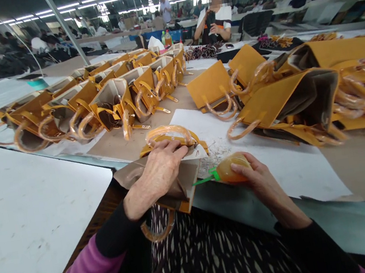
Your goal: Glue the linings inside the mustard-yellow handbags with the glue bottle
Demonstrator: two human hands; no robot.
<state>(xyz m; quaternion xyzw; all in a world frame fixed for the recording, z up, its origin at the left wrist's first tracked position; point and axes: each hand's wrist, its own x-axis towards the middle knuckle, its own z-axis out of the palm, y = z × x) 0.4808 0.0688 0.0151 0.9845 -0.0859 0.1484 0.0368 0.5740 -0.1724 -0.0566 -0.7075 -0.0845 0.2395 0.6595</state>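
My left hand [158, 170] lies closed on a mustard-yellow handbag [177, 188] that rests at the table's near edge, fingers curled over its top by the wrapped handle [168, 132]. A second handle [158, 232] of this bag hangs below the edge. My right hand [261, 177] grips a small orange squeeze bottle [231, 169] with a green nozzle [205, 180] that points left at the bag's side. Both lie over a white sheet [276, 158].
A row of several open yellow handbags [94, 104] stands at the back left. A heap of more bags [316, 87] lies on the right. A white board [24, 212] covers the left. A seated person [216, 20] is across the table.
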